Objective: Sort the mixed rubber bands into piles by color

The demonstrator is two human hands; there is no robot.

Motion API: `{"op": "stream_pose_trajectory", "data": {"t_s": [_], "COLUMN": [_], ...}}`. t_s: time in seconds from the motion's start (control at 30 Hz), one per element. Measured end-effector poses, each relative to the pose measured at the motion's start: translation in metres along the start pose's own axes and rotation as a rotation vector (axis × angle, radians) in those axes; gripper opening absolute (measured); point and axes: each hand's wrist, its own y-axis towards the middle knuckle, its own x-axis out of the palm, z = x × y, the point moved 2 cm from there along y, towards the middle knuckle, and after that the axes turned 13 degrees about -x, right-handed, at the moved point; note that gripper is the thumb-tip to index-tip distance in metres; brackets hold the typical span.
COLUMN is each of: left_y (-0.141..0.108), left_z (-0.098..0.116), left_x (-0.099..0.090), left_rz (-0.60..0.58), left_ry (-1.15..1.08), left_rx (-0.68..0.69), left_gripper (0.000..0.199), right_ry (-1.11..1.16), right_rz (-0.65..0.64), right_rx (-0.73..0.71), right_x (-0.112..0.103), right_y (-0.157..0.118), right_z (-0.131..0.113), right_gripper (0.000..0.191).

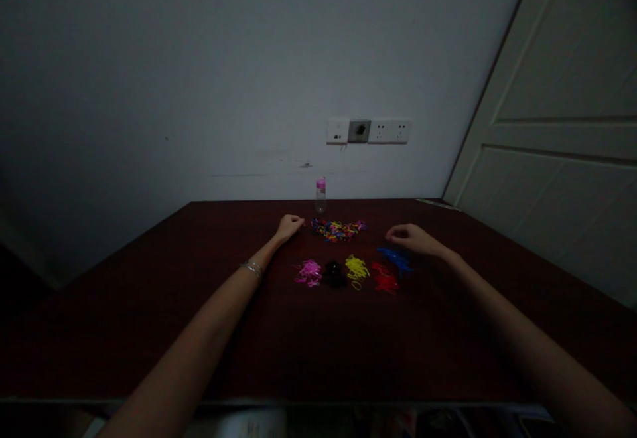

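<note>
A mixed pile of small multicoloured rubber bands [338, 229] lies between my hands. My left hand [289, 227] rests just left of that pile, fingers curled together. To the right of it is my right hand [411, 236], its thumb and fingers closed in a pinch above the blue bands [397, 261]. Whatever either hand may hold is too small to see. Nearer to me lie separate heaps of pink bands [309, 273], black bands [334, 275], yellow bands [357, 269] and red bands [385, 280].
A small clear bottle with a pink top [321, 196] stands behind the mixed pile. The dark red table [348, 352] meets a pale wall with sockets [389, 131]. A white door [562, 126] is at the right. Various items show below the table's front edge.
</note>
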Motion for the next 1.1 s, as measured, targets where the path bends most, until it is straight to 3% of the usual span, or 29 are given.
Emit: {"op": "stream_pose_trajectory", "data": {"t_s": [0.27, 0.57, 0.83, 1.1], "left_y": [0.006, -0.022, -0.036, -0.035], "left_z": [0.006, 0.042, 0.056, 0.055], "left_x": [0.01, 0.038, 0.051, 0.049], "left_rz": [-0.07, -0.377, -0.314, -0.257], "left_ry": [0.027, 0.282, 0.538, 0.566], "left_rx": [0.029, 0.347, 0.367, 0.341], "left_gripper": [0.021, 0.025, 0.019, 0.018], "right_ry": [-0.123, -0.396, -0.347, -0.227], "right_rz": [0.147, 0.118, 0.168, 0.241], "right_rx": [0.052, 0.186, 0.192, 0.212], "right_x": [0.013, 0.023, 0.024, 0.022], "right_y": [-0.008, -0.014, -0.016, -0.015], "right_z": [0.042, 0.03, 0.03, 0.038], "right_gripper": [0.026, 0.032, 0.034, 0.036]}}
